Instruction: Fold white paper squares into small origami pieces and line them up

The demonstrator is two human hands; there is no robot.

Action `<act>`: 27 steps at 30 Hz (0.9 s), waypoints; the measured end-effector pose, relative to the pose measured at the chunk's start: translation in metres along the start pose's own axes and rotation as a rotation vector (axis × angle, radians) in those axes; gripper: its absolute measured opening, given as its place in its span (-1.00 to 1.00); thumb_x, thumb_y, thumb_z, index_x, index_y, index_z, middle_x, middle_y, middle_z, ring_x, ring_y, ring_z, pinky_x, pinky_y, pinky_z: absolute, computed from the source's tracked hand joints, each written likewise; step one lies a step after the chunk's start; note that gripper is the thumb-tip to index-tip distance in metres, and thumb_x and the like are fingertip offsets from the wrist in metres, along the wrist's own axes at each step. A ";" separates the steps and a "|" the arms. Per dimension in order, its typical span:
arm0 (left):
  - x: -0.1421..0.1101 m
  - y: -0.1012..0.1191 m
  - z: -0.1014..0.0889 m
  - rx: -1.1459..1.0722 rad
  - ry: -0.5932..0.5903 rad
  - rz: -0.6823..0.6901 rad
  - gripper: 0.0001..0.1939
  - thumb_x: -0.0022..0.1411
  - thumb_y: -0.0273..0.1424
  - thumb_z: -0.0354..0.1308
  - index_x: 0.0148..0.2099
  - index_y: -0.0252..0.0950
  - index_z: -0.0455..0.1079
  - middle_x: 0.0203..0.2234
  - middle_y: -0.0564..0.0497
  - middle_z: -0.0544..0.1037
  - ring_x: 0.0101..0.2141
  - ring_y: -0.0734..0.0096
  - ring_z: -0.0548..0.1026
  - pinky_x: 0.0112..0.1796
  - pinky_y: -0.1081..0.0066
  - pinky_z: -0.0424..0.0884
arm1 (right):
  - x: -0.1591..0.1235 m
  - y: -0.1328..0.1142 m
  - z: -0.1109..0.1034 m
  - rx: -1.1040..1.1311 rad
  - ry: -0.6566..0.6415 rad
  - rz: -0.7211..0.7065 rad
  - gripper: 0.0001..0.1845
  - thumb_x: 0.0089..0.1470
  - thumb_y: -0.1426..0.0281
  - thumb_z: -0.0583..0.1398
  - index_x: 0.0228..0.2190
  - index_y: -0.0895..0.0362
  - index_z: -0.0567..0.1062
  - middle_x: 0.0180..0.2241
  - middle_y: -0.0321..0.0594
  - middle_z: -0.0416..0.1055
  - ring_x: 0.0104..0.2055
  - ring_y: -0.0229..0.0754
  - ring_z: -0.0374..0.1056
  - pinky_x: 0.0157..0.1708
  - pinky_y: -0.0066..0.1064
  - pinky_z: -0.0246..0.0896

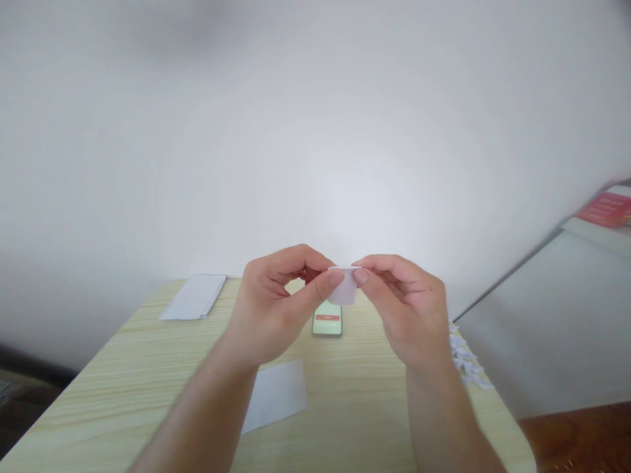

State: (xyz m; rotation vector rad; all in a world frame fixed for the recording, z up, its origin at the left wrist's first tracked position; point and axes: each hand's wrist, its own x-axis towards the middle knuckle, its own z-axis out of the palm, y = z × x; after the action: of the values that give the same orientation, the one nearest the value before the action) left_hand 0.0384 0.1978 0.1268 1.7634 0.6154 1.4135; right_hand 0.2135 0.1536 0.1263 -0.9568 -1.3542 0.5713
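Both my hands are raised above a light wooden table (148, 387), pinching one small folded piece of white paper (344, 287) between them. My left hand (276, 302) grips its left side with thumb and curled fingers. My right hand (404, 309) pinches its right side the same way. The paper hangs in the air in front of a white wall, above a phone (327, 320) that lies flat on the table with its screen lit.
A stack of white sheets (194, 297) lies at the table's far left. A single white sheet (276, 394) lies near my left forearm. Several small folded white paper pieces (466, 361) sit at the table's right edge. A pink-red item (605, 209) rests on a ledge at right.
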 end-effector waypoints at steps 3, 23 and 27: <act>0.000 0.001 0.001 0.030 0.010 0.008 -0.92 0.29 -0.41 0.35 -0.30 -0.23 0.58 -0.44 0.08 0.62 -0.41 0.49 0.51 -0.42 0.47 0.42 | 0.000 0.000 0.001 -0.005 0.003 -0.004 -0.93 0.21 0.36 0.35 -0.24 -0.02 0.67 -0.27 -0.33 0.65 -0.25 -0.23 0.57 -0.23 -0.43 0.49; 0.000 0.003 0.003 0.211 -0.102 0.005 -0.72 0.41 -0.25 0.19 -0.35 -0.26 0.47 -0.51 0.05 0.47 -0.47 0.48 0.35 -0.50 0.48 0.32 | 0.008 0.006 -0.003 0.167 -0.016 0.045 -0.97 0.17 0.34 0.37 -0.31 0.02 0.65 -0.39 -0.32 0.57 -0.36 -0.24 0.45 -0.33 -0.38 0.42; 0.001 0.001 0.005 0.289 -0.085 0.001 -0.70 0.43 -0.25 0.15 -0.36 -0.27 0.39 -0.53 0.08 0.39 -0.49 0.50 0.30 -0.53 0.53 0.28 | 0.011 0.012 -0.003 0.219 -0.040 0.074 -0.95 0.16 0.34 0.38 -0.30 0.03 0.65 -0.41 -0.33 0.56 -0.37 -0.25 0.45 -0.32 -0.40 0.42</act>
State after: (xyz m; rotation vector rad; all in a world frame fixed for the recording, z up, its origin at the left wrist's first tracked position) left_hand 0.0433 0.1964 0.1278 2.0373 0.8053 1.2925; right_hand 0.2202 0.1685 0.1223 -0.8225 -1.2664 0.7823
